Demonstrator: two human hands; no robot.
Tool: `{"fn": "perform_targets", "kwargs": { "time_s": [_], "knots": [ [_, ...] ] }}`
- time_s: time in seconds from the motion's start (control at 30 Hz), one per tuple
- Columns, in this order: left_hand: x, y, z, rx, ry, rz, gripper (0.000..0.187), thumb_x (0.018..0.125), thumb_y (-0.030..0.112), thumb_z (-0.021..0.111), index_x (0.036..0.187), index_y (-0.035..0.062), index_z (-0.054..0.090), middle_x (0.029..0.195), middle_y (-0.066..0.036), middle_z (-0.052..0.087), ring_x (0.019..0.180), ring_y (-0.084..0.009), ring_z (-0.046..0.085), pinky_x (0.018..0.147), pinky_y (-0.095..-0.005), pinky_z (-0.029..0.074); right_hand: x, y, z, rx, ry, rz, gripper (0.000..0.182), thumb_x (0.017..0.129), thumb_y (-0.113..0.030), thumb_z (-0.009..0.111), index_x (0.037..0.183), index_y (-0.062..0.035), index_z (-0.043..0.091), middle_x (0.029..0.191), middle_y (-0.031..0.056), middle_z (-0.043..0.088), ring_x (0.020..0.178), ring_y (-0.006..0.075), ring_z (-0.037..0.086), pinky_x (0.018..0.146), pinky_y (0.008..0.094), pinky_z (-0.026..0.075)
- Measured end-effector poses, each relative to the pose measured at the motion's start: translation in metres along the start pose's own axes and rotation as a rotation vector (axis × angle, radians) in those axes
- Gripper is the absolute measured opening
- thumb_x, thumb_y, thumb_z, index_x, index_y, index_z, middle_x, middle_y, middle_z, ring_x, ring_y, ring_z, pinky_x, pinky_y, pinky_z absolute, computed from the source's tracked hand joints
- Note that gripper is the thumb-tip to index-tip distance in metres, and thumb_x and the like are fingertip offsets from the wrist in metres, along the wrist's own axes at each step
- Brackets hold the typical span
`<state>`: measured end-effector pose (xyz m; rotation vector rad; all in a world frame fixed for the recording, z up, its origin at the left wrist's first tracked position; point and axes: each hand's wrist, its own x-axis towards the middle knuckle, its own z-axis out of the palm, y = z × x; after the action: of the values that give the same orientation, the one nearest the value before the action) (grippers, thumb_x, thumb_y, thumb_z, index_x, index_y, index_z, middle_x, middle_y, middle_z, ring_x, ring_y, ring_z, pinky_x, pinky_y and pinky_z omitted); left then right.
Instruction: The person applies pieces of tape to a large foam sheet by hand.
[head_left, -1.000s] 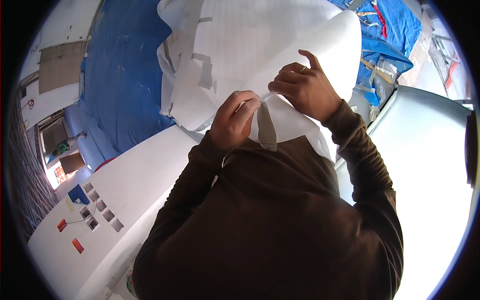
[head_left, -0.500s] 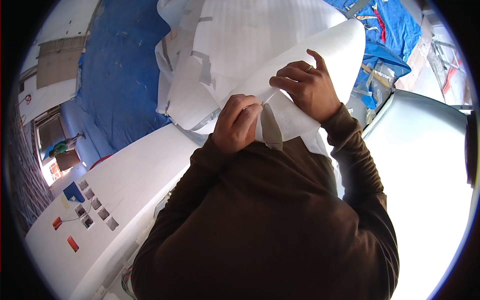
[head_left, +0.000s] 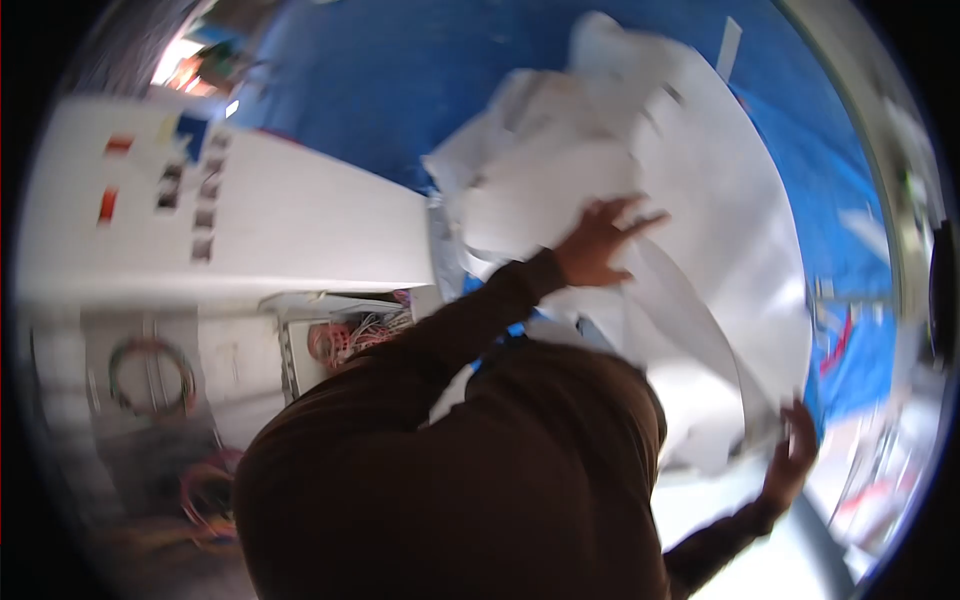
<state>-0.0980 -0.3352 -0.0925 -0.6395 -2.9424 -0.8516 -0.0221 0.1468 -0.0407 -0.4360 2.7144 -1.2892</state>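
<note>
A large white sheet [head_left: 720,190] lies spread and crumpled over blue covering, with a long loose flap [head_left: 690,300] folded along its near side. My left hand [head_left: 600,243] is over the sheet near the upper end of that flap, fingers spread and holding nothing. At the flap's lower right end is my right hand [head_left: 793,455], its fingers curved and smeared by motion. Whether it grips the sheet's edge cannot be made out. A small dark grey piece [head_left: 590,330] shows near my body, partly hidden.
A white panel [head_left: 330,215] with orange pieces and several dark squares stands at left. Below it are an open box of wires [head_left: 350,340] and coiled cables [head_left: 150,375]. Blue covering [head_left: 380,90] extends behind the sheet. A person [head_left: 215,65] is far off, upper left.
My view has swung round to the right and blurred. My left hand has let go its pinch and opened. My right hand has moved away from it, out to the lower right.
</note>
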Motion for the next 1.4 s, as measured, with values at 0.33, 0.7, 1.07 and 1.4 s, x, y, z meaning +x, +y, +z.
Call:
{"fn": "perform_targets", "kwargs": {
  "time_s": [0.33, 0.7, 1.07, 1.4],
  "knots": [
    [0.090, -0.001, 0.080, -0.178, 0.008, 0.129, 0.086, 0.062, 0.032, 0.092, 0.139, 0.0283, 0.055, 0.162, -0.017, 0.024, 0.146, -0.0430, 0.028, 0.112, -0.0610, 0.029, -0.004, -0.068, -0.112, 0.626, 0.276, -0.141, 0.037, 0.103, -0.018, 0.056, 0.134, -0.0013, 0.063, 0.131, 0.0184, 0.066, 0.119, 0.0332, 0.064, 0.103, 0.0471, 0.048],
    [0.130, 0.034, 0.133, -0.184, -0.075, -0.368, 0.117, 0.065, 0.040, 0.093, 0.159, 0.0286, 0.024, 0.162, -0.029, 0.015, 0.142, -0.0520, 0.031, 0.108, -0.0628, 0.039, -0.115, -0.225, -0.284, 0.156, 1.061, -0.406, 0.036, 0.102, -0.017, 0.057, 0.134, -0.0014, 0.063, 0.131, 0.0176, 0.066, 0.119, 0.0328, 0.064, 0.103, 0.0462, 0.049],
    [0.300, 0.046, 0.074, -0.164, 0.276, -0.115, 0.122, 0.065, 0.054, 0.091, 0.161, 0.0307, 0.018, 0.166, -0.019, 0.013, 0.150, -0.0431, 0.020, 0.110, -0.0666, 0.033, -0.287, -0.339, -0.344, -0.850, 1.701, -0.101, 0.035, 0.102, -0.016, 0.057, 0.133, -0.0015, 0.063, 0.131, 0.0169, 0.067, 0.119, 0.0325, 0.064, 0.102, 0.0453, 0.049],
    [0.332, 0.278, 0.169, -0.209, -0.127, 0.203, 0.104, 0.075, 0.046, 0.086, 0.159, 0.0301, 0.027, 0.163, -0.013, 0.027, 0.146, -0.0409, 0.033, 0.109, -0.0620, 0.041, -0.404, -0.408, -0.319, -1.360, 1.910, 0.127, 0.035, 0.101, -0.015, 0.058, 0.133, -0.0016, 0.063, 0.131, 0.0162, 0.067, 0.120, 0.0321, 0.064, 0.102, 0.0444, 0.049]
  ]
}}
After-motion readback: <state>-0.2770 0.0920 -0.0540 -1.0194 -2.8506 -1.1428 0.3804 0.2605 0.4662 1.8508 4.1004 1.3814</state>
